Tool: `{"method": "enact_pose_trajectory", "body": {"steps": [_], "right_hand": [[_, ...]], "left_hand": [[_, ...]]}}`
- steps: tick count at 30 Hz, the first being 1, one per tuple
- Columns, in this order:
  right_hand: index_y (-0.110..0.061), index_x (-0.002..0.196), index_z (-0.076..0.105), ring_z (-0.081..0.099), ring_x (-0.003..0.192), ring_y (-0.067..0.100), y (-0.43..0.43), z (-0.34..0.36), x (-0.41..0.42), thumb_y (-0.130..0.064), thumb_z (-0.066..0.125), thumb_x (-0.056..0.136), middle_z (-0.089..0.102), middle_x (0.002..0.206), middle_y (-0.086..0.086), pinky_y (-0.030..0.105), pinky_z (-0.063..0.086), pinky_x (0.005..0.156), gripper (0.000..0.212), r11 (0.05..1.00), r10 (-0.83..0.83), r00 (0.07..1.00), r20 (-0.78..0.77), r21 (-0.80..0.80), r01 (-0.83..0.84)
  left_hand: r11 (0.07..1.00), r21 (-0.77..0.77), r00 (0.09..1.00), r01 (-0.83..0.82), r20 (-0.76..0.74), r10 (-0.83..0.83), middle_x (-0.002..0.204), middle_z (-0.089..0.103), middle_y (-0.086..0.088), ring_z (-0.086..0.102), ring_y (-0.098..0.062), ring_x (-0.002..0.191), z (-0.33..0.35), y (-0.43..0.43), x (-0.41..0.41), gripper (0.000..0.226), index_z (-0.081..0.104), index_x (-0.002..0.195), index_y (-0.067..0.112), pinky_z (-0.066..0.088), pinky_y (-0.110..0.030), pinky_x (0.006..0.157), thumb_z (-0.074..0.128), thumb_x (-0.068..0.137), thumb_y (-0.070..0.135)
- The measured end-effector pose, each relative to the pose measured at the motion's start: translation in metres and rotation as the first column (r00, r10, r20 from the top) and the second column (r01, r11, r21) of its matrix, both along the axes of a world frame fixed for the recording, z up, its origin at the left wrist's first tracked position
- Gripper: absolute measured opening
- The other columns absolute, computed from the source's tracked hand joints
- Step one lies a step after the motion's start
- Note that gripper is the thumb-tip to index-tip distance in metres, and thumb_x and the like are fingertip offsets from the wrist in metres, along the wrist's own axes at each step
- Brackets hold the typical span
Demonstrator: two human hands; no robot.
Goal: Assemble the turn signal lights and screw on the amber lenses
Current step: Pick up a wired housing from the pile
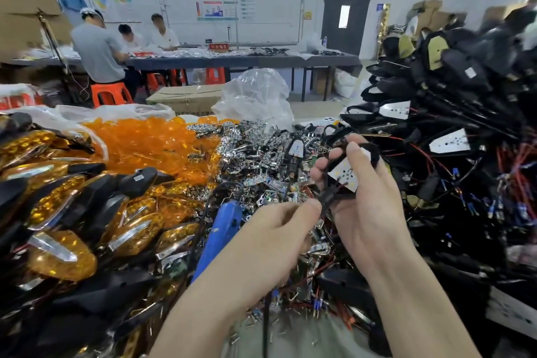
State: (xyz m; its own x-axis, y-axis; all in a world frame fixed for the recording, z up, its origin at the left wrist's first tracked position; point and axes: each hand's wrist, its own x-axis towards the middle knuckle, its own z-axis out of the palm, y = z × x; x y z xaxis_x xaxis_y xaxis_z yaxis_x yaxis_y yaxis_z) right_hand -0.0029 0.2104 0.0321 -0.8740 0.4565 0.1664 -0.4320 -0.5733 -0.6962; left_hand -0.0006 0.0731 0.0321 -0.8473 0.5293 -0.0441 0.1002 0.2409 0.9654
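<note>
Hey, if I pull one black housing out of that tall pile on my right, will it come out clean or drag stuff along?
Likely drags: red and black wires trail and cross among the black housings, so leads may snag. They look like thin plastic shells, probably light. The heap is steep, so neighbours may slide.

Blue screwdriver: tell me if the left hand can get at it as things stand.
Probably yes: the blue screwdriver lies uncovered beside the left hand. But that hand is pinching the stem of the black lamp housing held by the right hand, so it must release first.
</note>
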Motion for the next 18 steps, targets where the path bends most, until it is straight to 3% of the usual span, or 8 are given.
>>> {"method": "enact_pose_trajectory", "body": {"steps": [3,6,10,13,16,18], "right_hand": [[-0.014,0.108,0.059,0.065,0.067,0.019,0.004,0.004,0.002,-0.014,0.049,0.106,0.064,0.077,0.002,0.030,0.056,0.061,0.010,0.998,-0.034,0.998,-0.045,-0.050,0.032],[-0.014,0.105,0.058,0.065,0.068,0.017,0.008,0.008,0.005,-0.016,0.048,0.106,0.064,0.076,0.000,0.029,0.055,0.061,0.010,0.997,-0.046,0.996,-0.079,-0.069,0.040],[-0.015,0.106,0.058,0.064,0.070,0.016,0.010,0.011,0.009,-0.018,0.048,0.107,0.063,0.079,-0.001,0.028,0.053,0.063,0.010,0.997,-0.071,0.991,-0.110,-0.046,0.067],[-0.015,0.106,0.056,0.064,0.070,0.016,0.011,0.012,0.010,-0.018,0.047,0.107,0.063,0.079,-0.002,0.027,0.053,0.062,0.010,0.995,-0.095,0.988,-0.120,-0.039,0.091],[-0.015,0.105,0.056,0.064,0.069,0.015,0.011,0.012,0.009,-0.018,0.048,0.107,0.063,0.078,-0.003,0.027,0.053,0.062,0.010,0.994,-0.104,0.986,-0.128,-0.033,0.101],[-0.014,0.105,0.056,0.064,0.069,0.015,0.011,0.013,0.009,-0.018,0.048,0.107,0.064,0.078,-0.003,0.026,0.052,0.061,0.009,0.994,-0.110,0.985,-0.134,-0.032,0.107]], "left_hand": [[0.993,-0.118,0.964,-0.016,-0.264,-0.016,0.063,0.036,0.002,0.030,-0.014,0.051,0.003,-0.009,0.002,0.043,0.055,0.087,0.013,0.026,-0.027,0.047,0.043,0.096,0.053],[0.985,-0.170,0.928,-0.030,-0.371,-0.036,0.055,0.034,0.010,0.029,-0.006,0.044,0.007,-0.015,0.007,0.034,0.063,0.093,0.024,0.023,-0.016,0.041,0.043,0.097,0.051],[0.973,-0.228,0.908,-0.043,-0.415,-0.058,0.053,0.042,0.011,0.034,-0.004,0.042,0.013,-0.017,0.009,0.028,0.065,0.098,0.044,0.031,-0.014,0.044,0.040,0.094,0.055],[0.967,-0.253,0.913,-0.007,-0.396,-0.096,0.056,0.046,0.010,0.039,-0.003,0.046,0.015,-0.022,0.009,0.031,0.063,0.097,0.046,0.035,-0.015,0.047,0.037,0.090,0.061],[0.953,-0.302,0.915,0.000,-0.384,-0.122,0.067,0.058,0.004,0.055,-0.012,0.059,0.016,-0.029,0.008,0.034,0.061,0.099,0.052,0.048,-0.027,0.058,0.032,0.087,0.067],[0.947,-0.320,0.920,-0.002,-0.372,-0.123,0.066,0.055,0.006,0.054,-0.009,0.059,0.017,-0.033,0.008,0.034,0.060,0.100,0.055,0.051,-0.034,0.064,0.031,0.087,0.067]]}}
